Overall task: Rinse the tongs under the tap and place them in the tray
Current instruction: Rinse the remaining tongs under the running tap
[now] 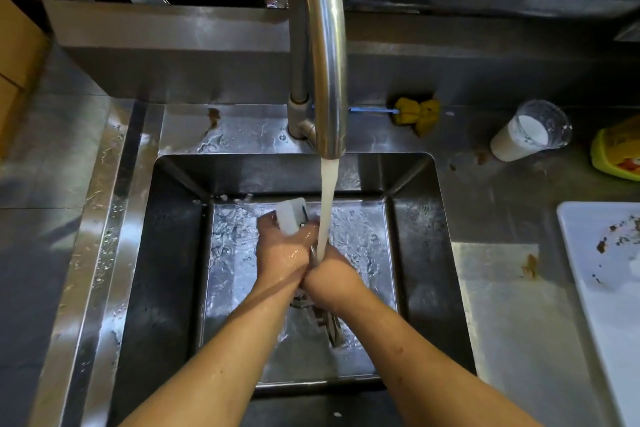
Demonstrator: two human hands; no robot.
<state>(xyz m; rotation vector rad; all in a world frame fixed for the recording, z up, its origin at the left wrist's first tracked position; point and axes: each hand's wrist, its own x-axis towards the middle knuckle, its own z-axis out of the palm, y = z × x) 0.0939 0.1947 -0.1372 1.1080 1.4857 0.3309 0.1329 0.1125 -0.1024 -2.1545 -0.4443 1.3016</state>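
The left hand (282, 253) and right hand (332, 274), pressed together, both clasp white-ended metal tongs (292, 215) under water from a curved steel tap (327, 45). A square steel sink (173, 253) lies below.

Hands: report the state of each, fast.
Left hand: grips the white end of the tongs.
Right hand: grips the tongs lower down, on the metal part.
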